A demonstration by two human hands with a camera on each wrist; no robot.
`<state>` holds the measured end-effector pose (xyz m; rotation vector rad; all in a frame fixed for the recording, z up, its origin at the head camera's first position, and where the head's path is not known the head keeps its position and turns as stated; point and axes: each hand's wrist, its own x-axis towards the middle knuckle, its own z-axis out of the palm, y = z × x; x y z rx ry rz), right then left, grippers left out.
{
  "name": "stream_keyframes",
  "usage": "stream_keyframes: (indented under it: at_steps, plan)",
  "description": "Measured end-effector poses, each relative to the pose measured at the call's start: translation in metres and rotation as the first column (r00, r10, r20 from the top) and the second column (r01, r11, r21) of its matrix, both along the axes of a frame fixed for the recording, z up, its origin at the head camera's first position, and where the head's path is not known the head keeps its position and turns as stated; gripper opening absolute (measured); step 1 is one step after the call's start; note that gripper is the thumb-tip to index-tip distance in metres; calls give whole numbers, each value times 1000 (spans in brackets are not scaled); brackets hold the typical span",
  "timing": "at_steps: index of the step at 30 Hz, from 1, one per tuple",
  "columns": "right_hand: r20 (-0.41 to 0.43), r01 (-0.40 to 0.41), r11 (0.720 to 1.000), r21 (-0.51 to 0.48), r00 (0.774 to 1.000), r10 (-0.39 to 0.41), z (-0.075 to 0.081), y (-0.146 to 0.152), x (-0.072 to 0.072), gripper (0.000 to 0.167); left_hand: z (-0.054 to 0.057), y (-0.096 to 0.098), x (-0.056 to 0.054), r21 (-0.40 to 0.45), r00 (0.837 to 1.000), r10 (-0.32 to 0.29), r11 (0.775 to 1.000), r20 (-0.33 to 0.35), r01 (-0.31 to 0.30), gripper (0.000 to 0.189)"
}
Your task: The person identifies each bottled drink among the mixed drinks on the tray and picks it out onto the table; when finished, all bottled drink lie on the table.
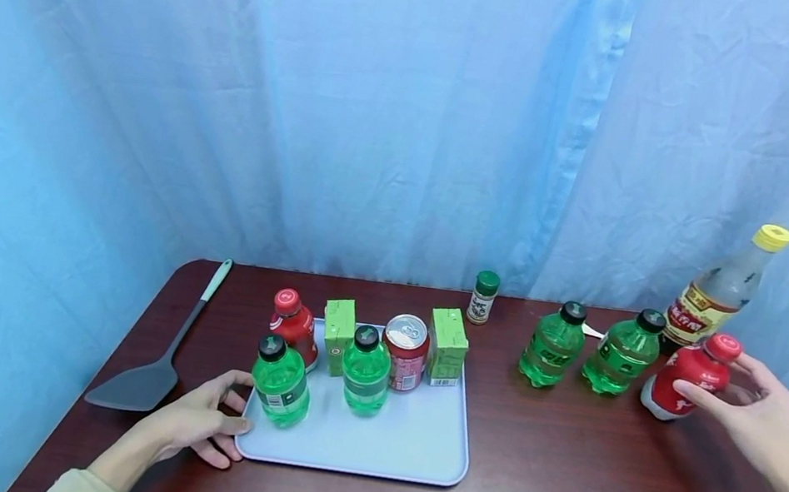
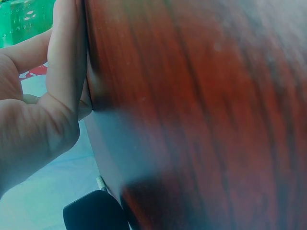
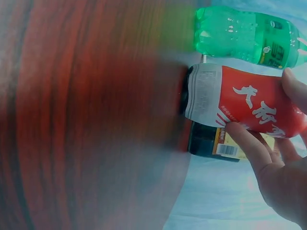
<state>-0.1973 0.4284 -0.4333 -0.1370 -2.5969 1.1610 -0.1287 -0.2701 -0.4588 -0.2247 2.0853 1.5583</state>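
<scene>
The red-labelled bottle is well to the right of the tray, farther from it than the two loose green bottles; it looks roughly upright over the tabletop, though I cannot tell whether its base still touches down. The right hand grasps it, with the thumb on one side and the fingers bent round the other. It is probably plastic and, if full, fairly heavy for its bulk, with most of the weight low down. The wall should give a little under a hard squeeze but not break easily; the smooth wrap could slip if damp. A firm hold round the middle, beneath the shoulder, seems better than one on the cap.

The left hand is at the tray's left rim, its fingers relaxed and spread, touching the edge rather than clenched. The tray looks thin, smooth and stiff, so light pressure on the rim should steady it. Lifting it by that one side could topple the tall bottles it carries, such as the green bottle at its left edge.
</scene>
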Motion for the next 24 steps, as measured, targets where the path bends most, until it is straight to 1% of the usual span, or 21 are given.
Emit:
stream_keyframes:
  at_steps: [9, 14, 19, 24]
  plan:
    - [-31, -84, 995, -50, 996, 82, -13, 7, -4, 80, 0, 0, 1, -8, 1000, 4, 1000, -3, -4, 70]
    - [-41, -91, 994, -60, 995, 88, -16, 7, -4, 78, -1, -1, 1, -9, 1000, 6, 1000, -1, -6, 70]
    - [-46, -88, 995, -53, 995, 86, -17, 7, -4, 80, -2, -1, 1, 6, 1000, -10, 1000, -8, 10, 70]
    - [-70, -104, 993, -48, 992, 100, -17, 7, -6, 79, -1, -1, 0, 8, 1000, -16, 1000, -9, 16, 71]
